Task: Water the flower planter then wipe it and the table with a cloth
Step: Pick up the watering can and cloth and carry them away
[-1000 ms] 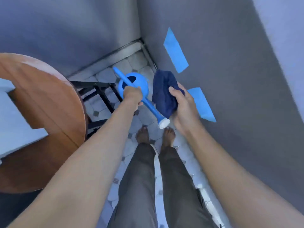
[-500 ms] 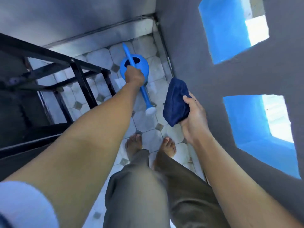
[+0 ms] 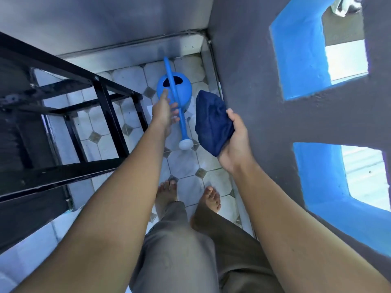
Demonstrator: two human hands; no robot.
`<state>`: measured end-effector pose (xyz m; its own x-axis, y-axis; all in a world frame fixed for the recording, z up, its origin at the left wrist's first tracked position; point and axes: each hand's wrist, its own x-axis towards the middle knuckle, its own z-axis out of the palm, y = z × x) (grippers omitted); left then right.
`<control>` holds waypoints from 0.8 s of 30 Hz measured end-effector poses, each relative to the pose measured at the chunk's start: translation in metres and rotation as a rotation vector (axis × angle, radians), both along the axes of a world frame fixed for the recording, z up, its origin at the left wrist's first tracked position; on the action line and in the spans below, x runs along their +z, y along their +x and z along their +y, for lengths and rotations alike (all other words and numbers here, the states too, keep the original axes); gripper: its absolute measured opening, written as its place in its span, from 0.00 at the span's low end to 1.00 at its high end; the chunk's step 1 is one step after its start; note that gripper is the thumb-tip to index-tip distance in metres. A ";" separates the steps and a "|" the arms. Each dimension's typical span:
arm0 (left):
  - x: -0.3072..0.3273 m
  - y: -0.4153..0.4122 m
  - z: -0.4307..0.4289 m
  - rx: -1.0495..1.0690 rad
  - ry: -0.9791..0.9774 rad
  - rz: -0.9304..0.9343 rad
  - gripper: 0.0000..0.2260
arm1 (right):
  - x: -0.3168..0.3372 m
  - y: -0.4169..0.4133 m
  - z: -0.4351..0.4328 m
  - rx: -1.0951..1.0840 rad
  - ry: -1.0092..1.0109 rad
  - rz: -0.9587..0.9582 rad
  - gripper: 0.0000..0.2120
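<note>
A blue watering can (image 3: 182, 90) stands on the tiled floor in the corner, its long spout with a white rose pointing back toward my feet. My left hand (image 3: 164, 111) is beside its handle, fingers loosened and spread, fingertips just touching the spout. My right hand (image 3: 234, 142) holds a bunched dark blue cloth (image 3: 211, 121) in the air to the right of the can, close to the wall. Neither the planter nor the table top is in view.
A black metal frame (image 3: 105, 98) with crossbars fills the left side above the floor. A dark wall (image 3: 254, 81) with blue-edged openings (image 3: 296, 60) runs along the right. My bare feet (image 3: 167, 193) stand on the pale tiles (image 3: 184, 166).
I have bent lower toward the corner. The watering can went down onto the floor, and my left hand's grip on its handle has loosened. The cloth stays in my right hand.
</note>
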<state>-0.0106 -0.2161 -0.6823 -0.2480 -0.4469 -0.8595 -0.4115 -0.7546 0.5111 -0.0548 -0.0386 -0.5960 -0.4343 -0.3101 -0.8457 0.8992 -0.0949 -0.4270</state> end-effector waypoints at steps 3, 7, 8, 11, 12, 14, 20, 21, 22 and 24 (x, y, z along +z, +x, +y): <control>0.019 0.015 0.000 -0.081 0.239 0.167 0.36 | -0.003 -0.011 -0.032 0.140 -0.020 -0.013 0.22; 0.028 0.021 -0.001 -0.032 0.262 0.373 0.28 | -0.008 -0.029 -0.064 0.382 0.023 0.025 0.24; 0.028 0.021 -0.004 -0.013 0.258 0.431 0.25 | -0.009 -0.033 -0.070 0.443 0.038 0.047 0.24; 0.025 0.022 -0.015 0.053 0.157 0.439 0.20 | -0.018 -0.045 -0.083 0.604 0.091 0.163 0.17; 0.024 0.020 -0.018 0.076 0.103 0.383 0.20 | -0.021 -0.050 -0.085 0.635 0.133 0.219 0.14; 0.023 0.013 -0.024 0.101 -0.002 0.264 0.20 | -0.025 -0.057 -0.090 0.687 0.240 0.325 0.15; 0.021 -0.012 -0.040 0.197 -0.189 0.120 0.10 | -0.026 -0.078 -0.122 0.781 0.371 0.514 0.17; 0.021 -0.017 -0.046 0.208 -0.220 0.100 0.11 | -0.024 -0.081 -0.128 0.794 0.384 0.550 0.18; 0.020 -0.020 -0.053 0.198 -0.247 0.094 0.12 | -0.026 -0.086 -0.134 0.798 0.388 0.585 0.20; 0.016 -0.022 -0.063 0.152 -0.242 0.108 0.17 | -0.034 -0.090 -0.139 0.850 0.400 0.623 0.29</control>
<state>-0.0324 -0.2789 -0.6663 -0.2473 -0.6744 -0.6957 -0.2369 -0.6542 0.7183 -0.1452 -0.1775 -0.6298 -0.5922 -0.4615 -0.6605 0.2264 0.6914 -0.6861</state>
